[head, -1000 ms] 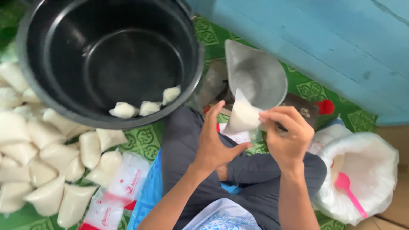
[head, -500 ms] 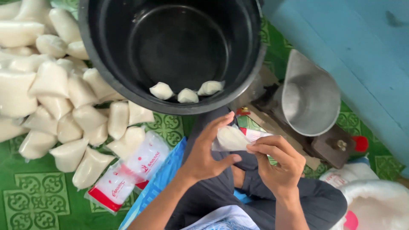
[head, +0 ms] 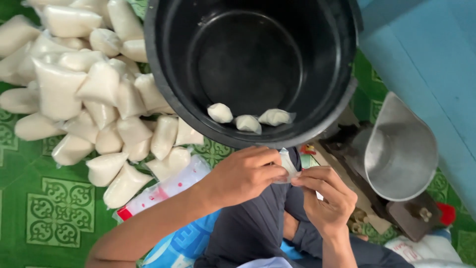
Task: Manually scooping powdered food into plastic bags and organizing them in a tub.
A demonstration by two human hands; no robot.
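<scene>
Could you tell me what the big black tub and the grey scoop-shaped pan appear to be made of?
The black tub looks like moulded plastic: a smooth, slightly glossy wall with soft reflections and a rolled rim. The grey pan seems to be dull metal, perhaps aluminium, judging by its brushed, matte silvery sheen.

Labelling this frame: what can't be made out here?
- Small bag, head view: mostly hidden by the left hand and right hand; its fill unreadable.
- Black tub: top cut by frame edge.
- Pile of filled bags: runs off left edge, count unknown.
- Scale base: blurred.
</scene>
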